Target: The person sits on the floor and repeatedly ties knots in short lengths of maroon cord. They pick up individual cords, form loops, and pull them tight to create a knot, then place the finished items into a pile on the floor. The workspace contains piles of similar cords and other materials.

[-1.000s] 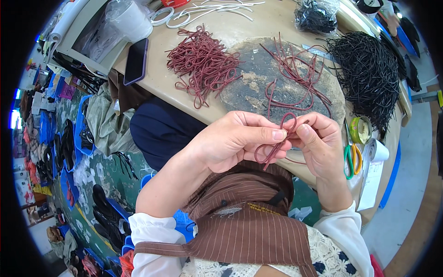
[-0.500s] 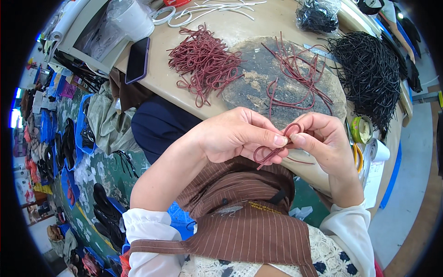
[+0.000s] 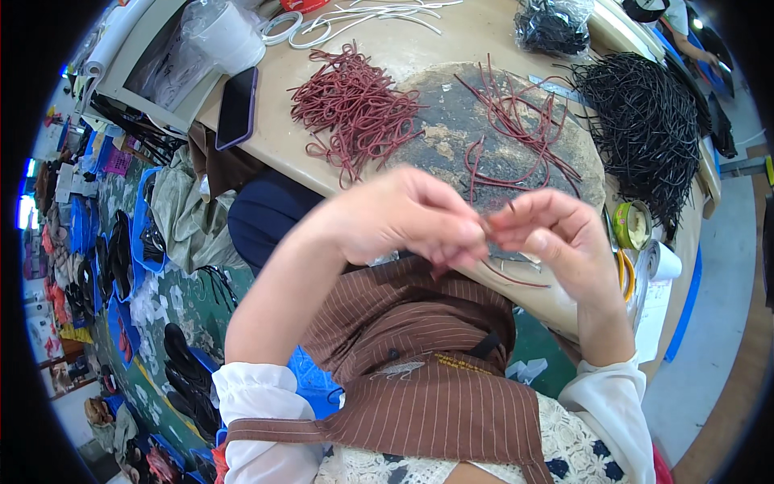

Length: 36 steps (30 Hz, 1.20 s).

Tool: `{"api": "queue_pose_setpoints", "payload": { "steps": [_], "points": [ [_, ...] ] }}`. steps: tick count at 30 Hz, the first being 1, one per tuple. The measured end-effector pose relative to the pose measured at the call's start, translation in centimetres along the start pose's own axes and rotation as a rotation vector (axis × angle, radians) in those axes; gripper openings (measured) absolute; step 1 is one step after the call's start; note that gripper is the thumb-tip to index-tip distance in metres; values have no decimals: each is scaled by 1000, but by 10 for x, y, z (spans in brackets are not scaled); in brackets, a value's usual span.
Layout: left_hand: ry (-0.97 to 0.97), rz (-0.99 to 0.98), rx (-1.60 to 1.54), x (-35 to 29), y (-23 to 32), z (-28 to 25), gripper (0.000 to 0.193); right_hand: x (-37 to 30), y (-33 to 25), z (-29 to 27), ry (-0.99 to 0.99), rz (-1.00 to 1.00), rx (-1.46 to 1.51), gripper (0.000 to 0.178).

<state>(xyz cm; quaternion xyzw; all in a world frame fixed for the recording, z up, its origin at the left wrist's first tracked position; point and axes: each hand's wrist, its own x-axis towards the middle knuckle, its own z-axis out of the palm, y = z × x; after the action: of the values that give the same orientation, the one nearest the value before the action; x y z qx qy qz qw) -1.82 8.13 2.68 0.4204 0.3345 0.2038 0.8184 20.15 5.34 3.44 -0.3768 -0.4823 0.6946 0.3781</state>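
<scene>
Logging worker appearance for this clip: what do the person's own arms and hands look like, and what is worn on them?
Both hands, left hand and right hand, are bare: no gloves, rings or watch visible. Forearms are uncovered; white sleeves are pushed up near the elbows, worn with a brown pinstriped apron.

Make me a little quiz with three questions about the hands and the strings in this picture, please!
1. True or false: both hands pinch one dark red cord between them.
2. Which pile lies nearest the phone? A) the black cords B) the dark red cord pile C) the white cords
3. Fill in: the loose red cords lie spread on a round, dark, worn ____.

Key
1. True: the left hand and right hand meet fingertip to fingertip on the dark red cord, whose end trails below them.
2. B
3. Pad, the work pad on the table.
</scene>
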Motion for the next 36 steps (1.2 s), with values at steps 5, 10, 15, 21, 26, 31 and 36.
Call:
{"api": "queue_pose_setpoints", "payload": {
  "steps": [5, 10, 15, 21, 26, 31, 36],
  "points": [
    [1046, 656, 1243, -7, 19, -60, 26, 20, 13, -16, 138, -66, -809, 21],
    [879, 710, 1258, 10, -20, -30, 25, 47, 54, 1, 171, -164, -1348, 23],
    [711, 773, 1540, 25, -57, -1, 33, 47, 45, -4, 4, -268, -1195, 18],
    [731, 735, 1587, 32, -70, -10, 37, 38, 52, 11, 117, -142, -1388, 23],
    [672, 728, 1579, 29, -72, -9, 39, 38, 59, 20, 36, -174, -1452, 24],
    [569, 830, 1337, -4, -52, -1, 26, 30, 16, 2, -247, 5, -780, 10],
    [518, 825, 1105, -30, -25, 22, 21, 22, -23, -8, -546, 356, -148, 15]
  ]
}}
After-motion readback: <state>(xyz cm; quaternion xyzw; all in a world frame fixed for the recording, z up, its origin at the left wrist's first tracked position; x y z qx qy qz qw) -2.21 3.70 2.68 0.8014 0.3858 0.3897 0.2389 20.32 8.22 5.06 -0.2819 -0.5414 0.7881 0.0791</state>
